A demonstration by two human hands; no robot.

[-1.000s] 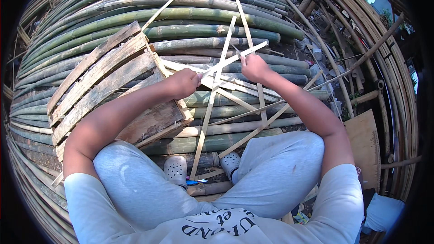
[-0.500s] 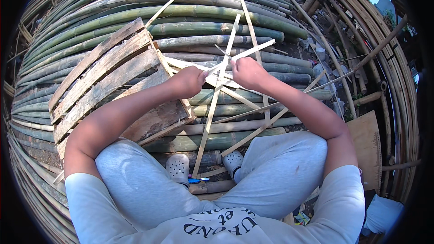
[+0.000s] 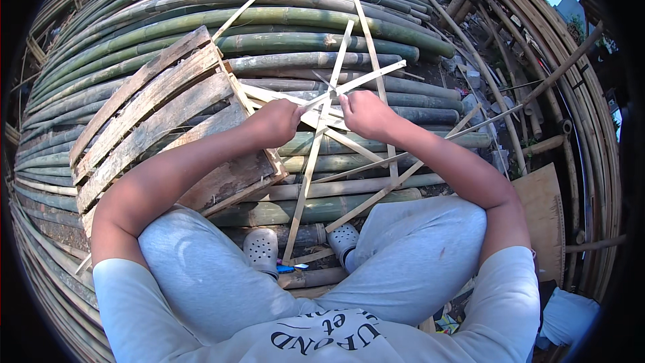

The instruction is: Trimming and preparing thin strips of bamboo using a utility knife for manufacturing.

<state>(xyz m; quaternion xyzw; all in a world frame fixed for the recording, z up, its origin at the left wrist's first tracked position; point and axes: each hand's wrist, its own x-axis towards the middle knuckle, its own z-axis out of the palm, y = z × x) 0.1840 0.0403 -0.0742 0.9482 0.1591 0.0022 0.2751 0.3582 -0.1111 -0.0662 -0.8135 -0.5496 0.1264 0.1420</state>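
My left hand [image 3: 279, 122] is closed around the near end of a pale split-bamboo strip [image 3: 371, 79], which slants up to the right. My right hand [image 3: 367, 115] is closed just to the right of it, thumb against the strip. From its thumb side a thin, dark, pointed blade-like tool [image 3: 322, 79] sticks out to the upper left; its handle is hidden in the fist. Beneath both hands, a long upright strip [image 3: 306, 185] crosses the held one. Several more pale strips lie crossed around it, among them a slanting strip [image 3: 383, 195] and a far strip [image 3: 368, 32].
Green bamboo poles [image 3: 269, 19] lie side by side under everything. A slatted wooden crate [image 3: 158, 104] sits tilted at my left. My shoes [image 3: 261, 250] rest on the poles, near a small blue object [image 3: 289, 269]. On the right stand a plywood board [image 3: 543, 218] and stacked long poles [image 3: 591, 94].
My right hand has moved slightly down and left along the held strip, and the pointed tool has shifted with it. My left hand keeps its grip almost in place.
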